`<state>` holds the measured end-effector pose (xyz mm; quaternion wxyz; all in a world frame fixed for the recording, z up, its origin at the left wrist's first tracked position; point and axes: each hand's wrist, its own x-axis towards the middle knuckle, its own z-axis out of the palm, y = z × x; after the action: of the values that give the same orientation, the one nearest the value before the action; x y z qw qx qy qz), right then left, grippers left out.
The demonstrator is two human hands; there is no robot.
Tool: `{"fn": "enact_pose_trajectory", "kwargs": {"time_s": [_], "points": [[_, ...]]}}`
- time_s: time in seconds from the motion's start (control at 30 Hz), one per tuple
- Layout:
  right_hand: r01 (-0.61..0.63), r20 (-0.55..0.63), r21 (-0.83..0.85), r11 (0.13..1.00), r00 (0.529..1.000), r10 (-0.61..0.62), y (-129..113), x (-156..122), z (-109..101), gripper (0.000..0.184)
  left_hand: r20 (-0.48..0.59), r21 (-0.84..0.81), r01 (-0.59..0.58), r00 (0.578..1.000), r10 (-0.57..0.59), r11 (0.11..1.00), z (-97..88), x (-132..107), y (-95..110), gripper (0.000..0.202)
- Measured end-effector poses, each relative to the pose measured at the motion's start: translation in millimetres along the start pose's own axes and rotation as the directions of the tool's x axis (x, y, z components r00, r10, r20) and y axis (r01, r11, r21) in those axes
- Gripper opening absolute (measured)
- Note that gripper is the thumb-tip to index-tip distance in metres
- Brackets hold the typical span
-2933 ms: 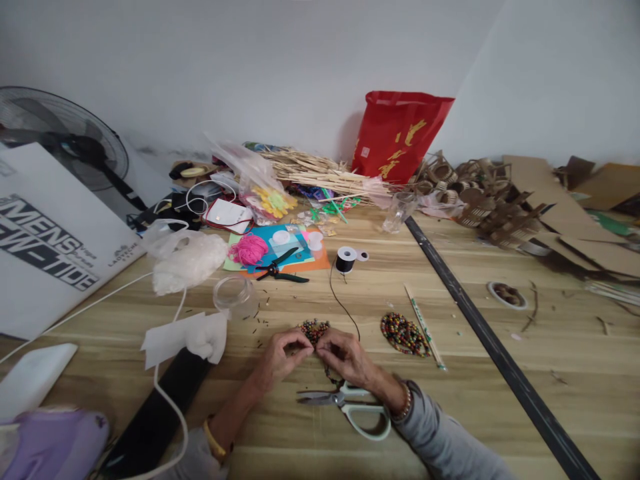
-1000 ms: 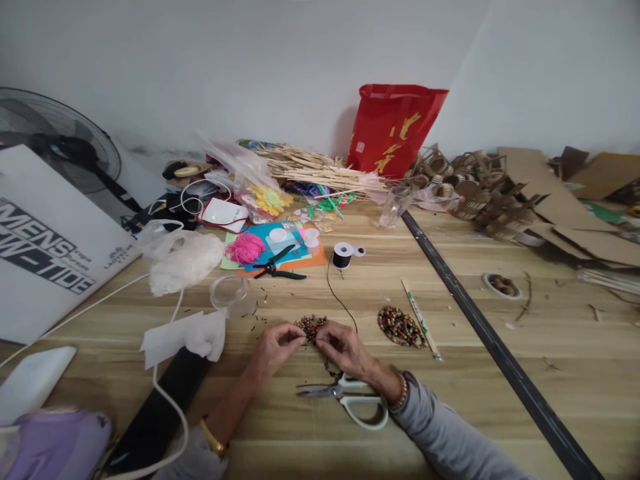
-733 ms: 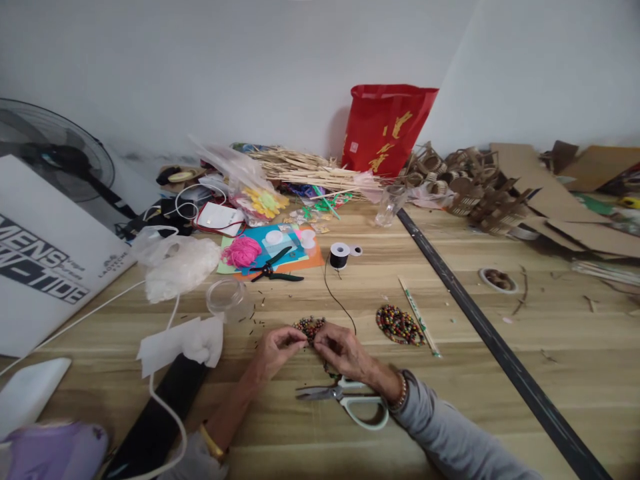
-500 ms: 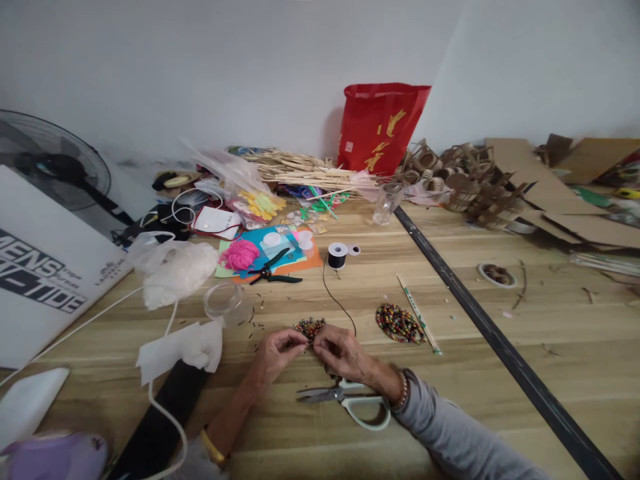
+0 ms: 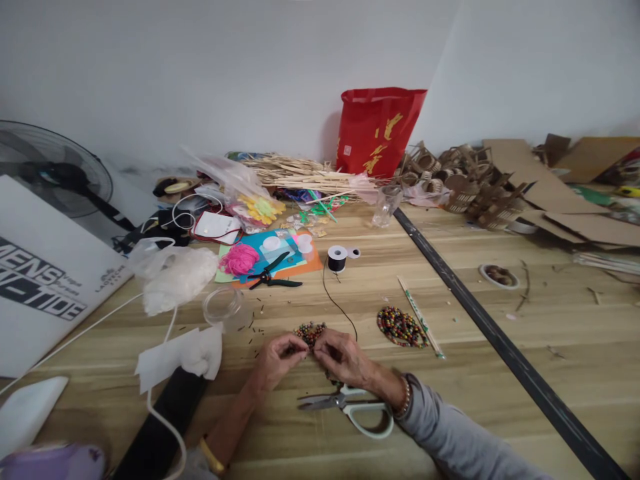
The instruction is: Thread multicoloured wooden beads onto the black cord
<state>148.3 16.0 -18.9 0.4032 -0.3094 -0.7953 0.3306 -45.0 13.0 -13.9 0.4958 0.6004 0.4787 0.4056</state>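
Note:
In front of a small heap of multicoloured beads [image 5: 309, 331], my left hand [image 5: 280, 355] pinches thumb and forefinger together. Just right of it, my right hand [image 5: 343, 353] is also closed in a pinch, its fingertips close to the left ones. Whatever sits between the fingertips is too small to make out. A black cord [image 5: 336, 300] runs from a spool [image 5: 337, 259] down behind my right hand. Partly under my right wrist lie scissors [image 5: 350, 405] with white handles, blades pointing left. Some beads show beneath my right hand.
Coiled bead strings [image 5: 400, 327] lie to the right beside thin sticks [image 5: 421, 317]. Black pliers [image 5: 273, 275], pink cord [image 5: 240, 259] and a clear round container [image 5: 223, 303] sit at the left. A black strip [image 5: 475, 307] crosses the table diagonally. A red bag [image 5: 380, 130] stands behind.
The view has shifted slightly. Both hands stay pinched in nearly the same place by the bead heap; nothing else visibly moved.

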Motion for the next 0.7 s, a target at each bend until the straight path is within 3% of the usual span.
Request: {"fn": "enact_pose_trajectory", "kwargs": {"time_s": [0.7], "points": [[0.012,0.015,0.003,1.000,1.000,-0.012,-3.7,0.9,-1.0,0.012,0.029,0.017,0.016,0.999,-0.017,1.000,1.8,-2.8,-0.5,0.008]]}}
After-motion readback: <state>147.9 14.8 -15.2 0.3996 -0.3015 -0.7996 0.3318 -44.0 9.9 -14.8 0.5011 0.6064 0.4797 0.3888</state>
